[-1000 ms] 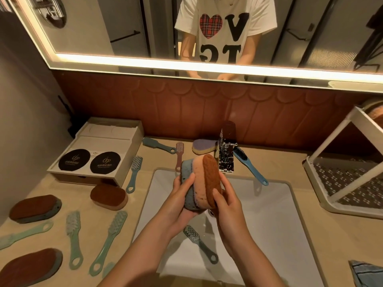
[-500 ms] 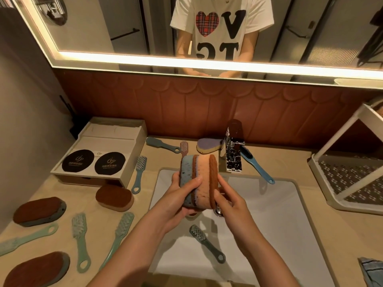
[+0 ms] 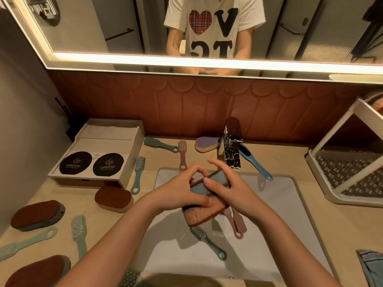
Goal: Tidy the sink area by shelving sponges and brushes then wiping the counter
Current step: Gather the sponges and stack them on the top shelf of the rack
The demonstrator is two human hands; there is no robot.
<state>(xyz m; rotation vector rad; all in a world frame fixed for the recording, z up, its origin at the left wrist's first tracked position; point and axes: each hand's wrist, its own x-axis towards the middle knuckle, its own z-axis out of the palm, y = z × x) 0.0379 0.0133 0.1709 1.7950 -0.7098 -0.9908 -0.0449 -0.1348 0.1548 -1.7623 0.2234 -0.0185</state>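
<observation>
Over the sink [image 3: 269,204], left hand [image 3: 182,189], right hand [image 3: 230,189] both grasping two stacked sponges [image 3: 204,216], grey brush [image 3: 207,243] below

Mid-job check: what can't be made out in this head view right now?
Head view:
- Count in the stack of blue and orange sponges: hidden by left hand and right hand.
- Two pink plastic brushes: heads hidden under the stack; held or lying loose, unclear.
- White plastic rack: upper shelf cut off by the right edge.
- Blue cloth: cut off at the bottom-right corner.
</observation>
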